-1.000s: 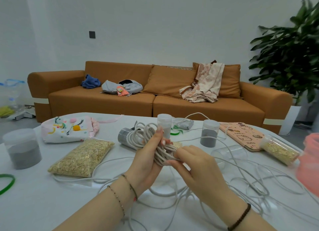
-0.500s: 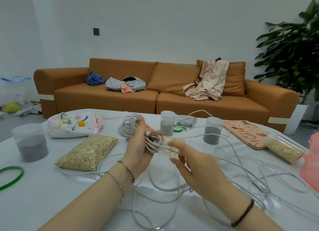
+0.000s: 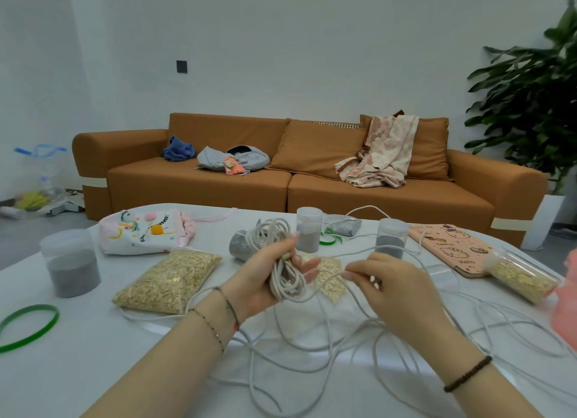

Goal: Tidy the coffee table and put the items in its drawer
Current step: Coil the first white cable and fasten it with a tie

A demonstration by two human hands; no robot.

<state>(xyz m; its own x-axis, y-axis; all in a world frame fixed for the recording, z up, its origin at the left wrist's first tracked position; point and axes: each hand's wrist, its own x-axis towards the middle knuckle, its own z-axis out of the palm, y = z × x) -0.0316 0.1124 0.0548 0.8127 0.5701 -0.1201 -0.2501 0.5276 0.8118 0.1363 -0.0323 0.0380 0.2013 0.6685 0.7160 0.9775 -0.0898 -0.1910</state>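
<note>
A long white cord (image 3: 312, 342) sprawls in loose loops over the white coffee table (image 3: 78, 371). My left hand (image 3: 265, 280) holds a wound bundle of this cord (image 3: 285, 280), thumb over the coils and fingers stretched out behind them. My right hand (image 3: 393, 288) pinches a free strand just right of the bundle, at about the same height above the table. No drawer is in view.
On the table lie two oat bags (image 3: 170, 282), a printed pouch (image 3: 142, 232), several jars of grey powder (image 3: 70, 263), a green ring (image 3: 28, 325), a pink notebook (image 3: 452, 249), an oat-filled tube (image 3: 520, 275). A brown sofa (image 3: 281, 186) stands behind, a plant (image 3: 530, 99) at right.
My left hand has turned the cord bundle and lowered it slightly. My right hand has drawn away to the right, pulling a strand taut from the bundle.
</note>
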